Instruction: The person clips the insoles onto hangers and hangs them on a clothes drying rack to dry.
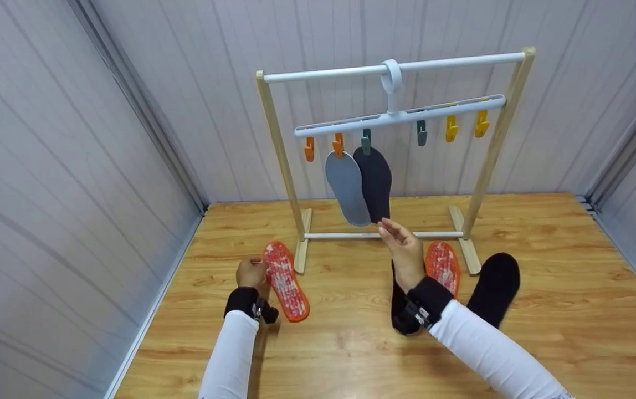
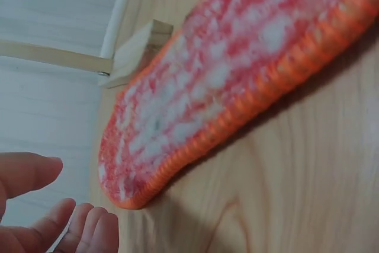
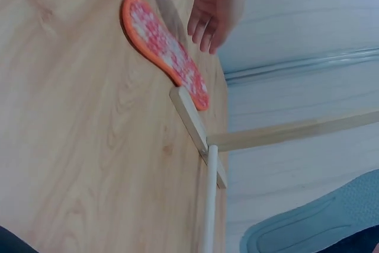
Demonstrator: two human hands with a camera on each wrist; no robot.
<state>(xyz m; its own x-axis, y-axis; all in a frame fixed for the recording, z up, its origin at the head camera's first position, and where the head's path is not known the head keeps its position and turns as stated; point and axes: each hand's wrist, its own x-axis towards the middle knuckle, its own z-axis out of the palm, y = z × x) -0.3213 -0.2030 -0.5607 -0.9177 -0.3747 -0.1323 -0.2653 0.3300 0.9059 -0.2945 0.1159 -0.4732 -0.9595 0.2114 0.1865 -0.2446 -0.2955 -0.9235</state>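
A dark insole (image 1: 374, 183) hangs from a green clip (image 1: 366, 143), and my right hand (image 1: 404, 255) pinches its lower tip between thumb and fingers. Beside it, a grey insole (image 1: 347, 188) hangs from an orange clip (image 1: 338, 145), partly overlapping the dark one; its lower end also shows in the right wrist view (image 3: 308, 223). My left hand (image 1: 252, 272) hovers at the left edge of a red-and-white insole with an orange rim (image 1: 287, 282) on the floor. In the left wrist view, the thumb and fingers stand apart just off that insole's end (image 2: 177, 105).
A wooden stand (image 1: 282, 149) carries a white hanger (image 1: 351, 125) with more orange, green and yellow clips. Around my right forearm lie another red insole (image 1: 442, 260) and two black ones (image 1: 498, 282), one partly hidden. Panelled walls stand behind and on both sides.
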